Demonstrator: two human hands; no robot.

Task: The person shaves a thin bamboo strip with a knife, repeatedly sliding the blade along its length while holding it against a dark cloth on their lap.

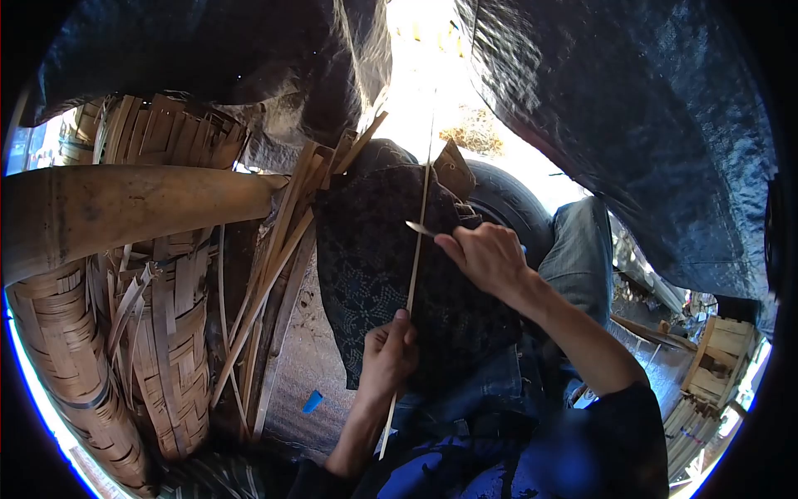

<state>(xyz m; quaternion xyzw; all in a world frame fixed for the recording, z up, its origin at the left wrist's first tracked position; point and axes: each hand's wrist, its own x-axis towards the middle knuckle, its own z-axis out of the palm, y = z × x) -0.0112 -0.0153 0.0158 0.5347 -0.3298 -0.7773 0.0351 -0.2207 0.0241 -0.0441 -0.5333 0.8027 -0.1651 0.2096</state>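
My left hand (389,353) pinches a long, thin bamboo strip (414,279) between thumb and fingers. The strip runs from below that hand up over a dark patterned cloth (366,274) on my lap and on toward the bright opening. My right hand (492,259) is closed around a knife, its handle hidden in the fist. The short knife blade (420,228) points left and crosses the strip in this view, farther up than my left hand.
A thick bamboo pole (150,204) juts in from the left above tall woven bamboo baskets (170,349). Split bamboo slats (278,249) lean beside the cloth. Behind my right hand is a black tire (511,204). A dark plastic sheet (648,125) hangs at upper right. A blue scrap (312,402) lies on the ground.
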